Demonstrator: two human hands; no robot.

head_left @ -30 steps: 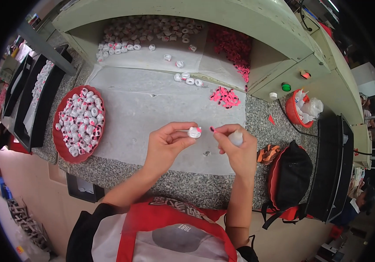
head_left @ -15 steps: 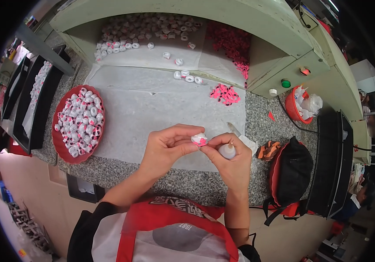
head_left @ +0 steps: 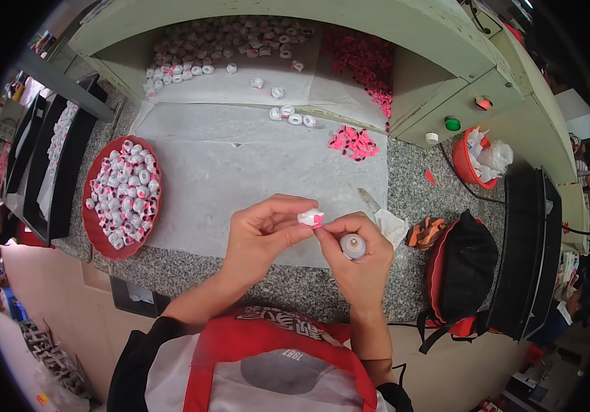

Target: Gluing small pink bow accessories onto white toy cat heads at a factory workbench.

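Between the thumb and fingers of my left hand (head_left: 254,233) is a small white ring-shaped piece (head_left: 309,217) with a pink part on its side. My right hand (head_left: 364,264) has its thumb and forefinger pinched at the pink part's edge. A small whitish squeeze bottle (head_left: 353,246) with a pointed nozzle is tucked in the same hand, its tip facing up. Both hands are over the near edge of a white paper sheet (head_left: 199,185). On that sheet, farther back, lies a pile of pink pieces with dark spots (head_left: 353,143).
A red scalloped dish (head_left: 122,253) heaped with white-and-pink pieces stands at left. More white pieces (head_left: 202,51) and pink pieces (head_left: 357,55) fill the shelf behind. Rightward are a blade (head_left: 368,200), white cloth (head_left: 392,228), orange basket (head_left: 465,168) and black cloth-covered dish (head_left: 470,264).
The squeeze bottle has tipped so its nozzle points more toward the camera. The held piece has turned slightly. Both hands keep nearly the same place, and the view has shifted a little.
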